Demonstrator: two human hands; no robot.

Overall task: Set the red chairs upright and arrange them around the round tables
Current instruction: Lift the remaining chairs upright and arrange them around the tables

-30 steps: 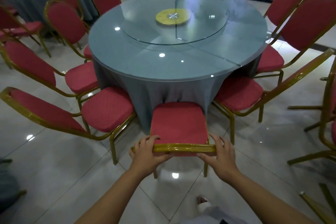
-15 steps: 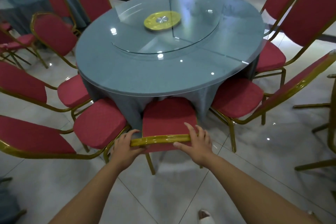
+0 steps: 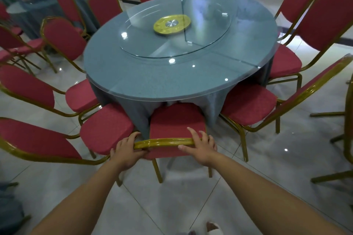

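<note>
Round table: the grey tablecloth hangs low and the glass top overhangs it.

Held chair: upright at the near edge, seat front tucked under the top and against the cloth.
Risk: pushing further could drag or bunch the cloth, or hit the table base, which is hidden.

Left neighbour chair: its seat corner lies just beside the held seat. Right neighbour chair has a wider gap.
Risk: a skewed push clips the left frame and spoils the spacing.

Left hand: curled round the left end of the gold back rail.

Right hand: clamps the right end, fingers over the top and thumb on the near side. It looks the looser hold, so an uneven shove could twist the chair
</note>
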